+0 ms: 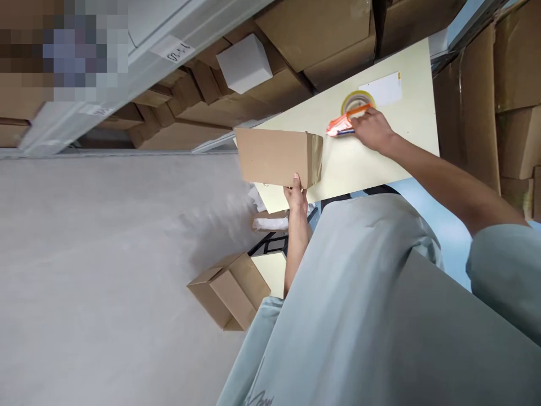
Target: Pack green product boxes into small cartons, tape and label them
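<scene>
My left hand point(297, 198) grips the near edge of a closed brown cardboard box point(274, 155), thumb up against its side. The box rests at the edge of a pale yellow table point(406, 132) and has clear tape over one end. My right hand point(372, 129) is closed on an orange tape dispenser point(344, 125) with a roll of clear tape point(357, 101), lying on the tabletop just past the box. A white paper label point(382, 89) lies beside the roll.
An open cardboard box point(230, 290) stands on the grey floor point(105, 270) by the table legs. White packing material point(270, 224) sits under the table. Shelves stacked with cardboard boxes point(313, 34) and a white box point(244, 63) run behind; more boxes point(515, 101) stand at right.
</scene>
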A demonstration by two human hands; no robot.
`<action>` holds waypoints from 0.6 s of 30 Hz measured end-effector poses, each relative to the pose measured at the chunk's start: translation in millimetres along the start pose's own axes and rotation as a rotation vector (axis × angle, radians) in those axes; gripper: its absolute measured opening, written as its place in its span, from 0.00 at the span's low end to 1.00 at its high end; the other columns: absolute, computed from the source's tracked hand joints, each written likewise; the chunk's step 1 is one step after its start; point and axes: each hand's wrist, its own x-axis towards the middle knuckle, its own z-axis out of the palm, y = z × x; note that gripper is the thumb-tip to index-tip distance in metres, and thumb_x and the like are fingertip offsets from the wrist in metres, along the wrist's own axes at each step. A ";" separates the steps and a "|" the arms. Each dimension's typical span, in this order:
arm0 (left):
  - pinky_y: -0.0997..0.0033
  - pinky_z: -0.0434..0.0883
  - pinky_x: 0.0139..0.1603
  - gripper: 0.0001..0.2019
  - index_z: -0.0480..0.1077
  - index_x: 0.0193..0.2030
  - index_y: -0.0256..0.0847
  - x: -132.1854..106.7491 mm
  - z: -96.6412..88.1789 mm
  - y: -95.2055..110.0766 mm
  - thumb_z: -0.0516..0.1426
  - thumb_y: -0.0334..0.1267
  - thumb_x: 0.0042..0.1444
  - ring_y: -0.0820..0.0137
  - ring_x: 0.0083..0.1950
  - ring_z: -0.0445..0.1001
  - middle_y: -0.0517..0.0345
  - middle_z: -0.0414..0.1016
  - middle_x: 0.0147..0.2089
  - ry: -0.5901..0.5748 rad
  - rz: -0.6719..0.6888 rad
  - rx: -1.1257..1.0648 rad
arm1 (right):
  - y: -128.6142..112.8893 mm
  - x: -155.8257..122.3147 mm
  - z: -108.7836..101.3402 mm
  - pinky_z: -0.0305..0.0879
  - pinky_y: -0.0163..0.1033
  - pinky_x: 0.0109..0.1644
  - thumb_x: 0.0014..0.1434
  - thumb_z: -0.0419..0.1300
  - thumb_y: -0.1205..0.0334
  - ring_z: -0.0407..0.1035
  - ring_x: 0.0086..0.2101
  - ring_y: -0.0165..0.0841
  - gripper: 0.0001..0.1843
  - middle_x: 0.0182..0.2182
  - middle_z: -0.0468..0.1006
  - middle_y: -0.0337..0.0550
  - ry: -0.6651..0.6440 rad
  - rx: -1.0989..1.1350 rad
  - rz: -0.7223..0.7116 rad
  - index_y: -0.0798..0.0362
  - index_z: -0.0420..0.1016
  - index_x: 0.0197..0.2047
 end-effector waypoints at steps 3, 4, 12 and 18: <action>0.50 0.81 0.71 0.21 0.74 0.60 0.50 -1.1 1.4 0.4 0.73 0.47 0.67 0.58 0.75 0.78 0.44 0.76 0.76 0.005 0.006 -0.021 | -15.2 45.9 -5.1 0.70 0.48 0.65 0.86 0.37 0.58 0.87 0.51 0.37 0.40 0.43 0.89 0.58 -0.134 -0.095 -0.129 0.70 0.77 0.31; 0.49 0.81 0.71 0.21 0.74 0.60 0.49 -1.1 2.3 0.3 0.73 0.47 0.67 0.58 0.75 0.79 0.43 0.77 0.76 0.003 0.011 -0.026 | -17.7 55.9 -7.8 0.71 0.50 0.67 0.85 0.47 0.58 0.87 0.53 0.40 0.33 0.42 0.90 0.56 -0.159 -0.130 -0.161 0.69 0.78 0.34; 0.48 0.80 0.72 0.24 0.76 0.58 0.49 5.8 -8.8 5.4 0.77 0.49 0.60 0.57 0.72 0.80 0.45 0.80 0.71 -0.047 0.005 0.023 | -1.9 90.6 -16.9 0.70 0.56 0.64 0.85 0.29 0.48 0.86 0.53 0.38 0.46 0.31 0.86 0.42 -0.162 -0.011 -0.312 0.62 0.70 0.25; 0.57 0.80 0.68 0.18 0.78 0.51 0.45 28.4 -81.8 34.7 0.74 0.36 0.56 0.62 0.59 0.85 0.52 0.88 0.52 -0.045 0.081 0.273 | -43.8 31.1 -7.1 0.76 0.50 0.60 0.81 0.47 0.70 0.86 0.41 0.37 0.22 0.37 0.90 0.51 -0.305 -0.374 -0.662 0.66 0.83 0.45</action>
